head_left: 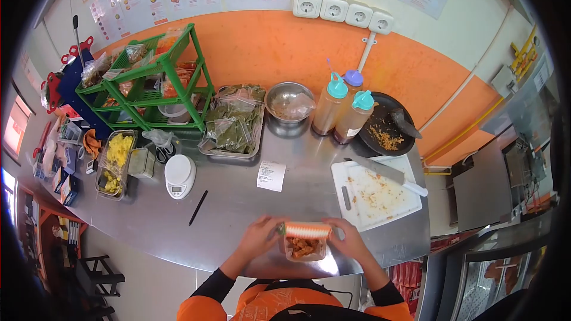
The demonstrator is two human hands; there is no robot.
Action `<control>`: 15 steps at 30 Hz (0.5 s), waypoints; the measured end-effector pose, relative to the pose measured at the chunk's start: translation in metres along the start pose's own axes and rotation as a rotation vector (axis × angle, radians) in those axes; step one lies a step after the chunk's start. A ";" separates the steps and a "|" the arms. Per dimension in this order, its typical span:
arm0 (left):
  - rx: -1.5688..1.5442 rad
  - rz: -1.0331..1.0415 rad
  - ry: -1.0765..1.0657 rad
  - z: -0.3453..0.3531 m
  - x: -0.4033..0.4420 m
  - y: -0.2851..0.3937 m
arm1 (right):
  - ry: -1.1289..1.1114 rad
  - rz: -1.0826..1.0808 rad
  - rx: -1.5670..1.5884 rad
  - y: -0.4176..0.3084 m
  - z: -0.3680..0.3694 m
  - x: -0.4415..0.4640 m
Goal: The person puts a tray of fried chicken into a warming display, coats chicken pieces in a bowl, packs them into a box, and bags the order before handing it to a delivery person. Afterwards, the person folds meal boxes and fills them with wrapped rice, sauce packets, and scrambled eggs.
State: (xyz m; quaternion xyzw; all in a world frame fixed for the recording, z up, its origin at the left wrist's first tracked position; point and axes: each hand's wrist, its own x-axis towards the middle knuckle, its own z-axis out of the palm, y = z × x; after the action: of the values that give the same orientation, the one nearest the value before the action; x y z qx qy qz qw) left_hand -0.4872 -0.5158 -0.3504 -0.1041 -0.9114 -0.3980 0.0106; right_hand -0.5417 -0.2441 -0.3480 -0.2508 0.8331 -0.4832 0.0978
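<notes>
A small takeaway box (pixel 288 255) stands near the front edge of the steel table, with brown, saucy food pieces (pixel 304 247) inside. Its orange and white flap (pixel 307 229) is raised along the far side, so the box is partly open on top. My left hand (pixel 262 236) grips the flap's left end, fingers bent around it. At the right end, my right hand (pixel 348 241) holds the flap and box corner between thumb and fingers. Some fingertips are hidden behind the flap.
Ahead lie a printed receipt (pixel 271 176), a black pen (pixel 198 207) and a white scale (pixel 179 175). Right, a knife (pixel 380 170) rests on a white cutting board (pixel 354 217). Behind are sauce bottles (pixel 329 107), a steel bowl (pixel 279 114), a leaf-packet tray (pixel 229 154) and green rack (pixel 195 65).
</notes>
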 end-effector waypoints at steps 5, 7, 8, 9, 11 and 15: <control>0.202 0.320 0.218 0.070 -0.060 -0.030 | 0.120 -0.139 -0.189 0.039 0.032 -0.051; 0.239 0.266 0.263 0.080 -0.065 -0.027 | 0.120 -0.032 -0.129 0.037 0.040 -0.057; 0.224 0.188 0.276 0.087 -0.068 -0.024 | 0.118 0.028 -0.098 0.035 0.044 -0.061; 0.208 0.110 0.286 0.093 -0.074 -0.021 | 0.121 0.031 0.009 0.036 0.047 -0.065; -0.124 -0.097 0.240 0.096 -0.082 -0.007 | 0.129 0.220 0.456 0.038 0.055 -0.070; -1.145 -0.524 0.168 0.081 -0.084 0.038 | 0.121 0.372 0.727 0.024 0.063 -0.071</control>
State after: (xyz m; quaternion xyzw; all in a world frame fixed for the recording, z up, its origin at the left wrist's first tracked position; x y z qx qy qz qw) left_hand -0.3926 -0.4473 -0.3870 0.1648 -0.5455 -0.8185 -0.0731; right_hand -0.4634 -0.2456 -0.4066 -0.0164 0.6435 -0.7339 0.2166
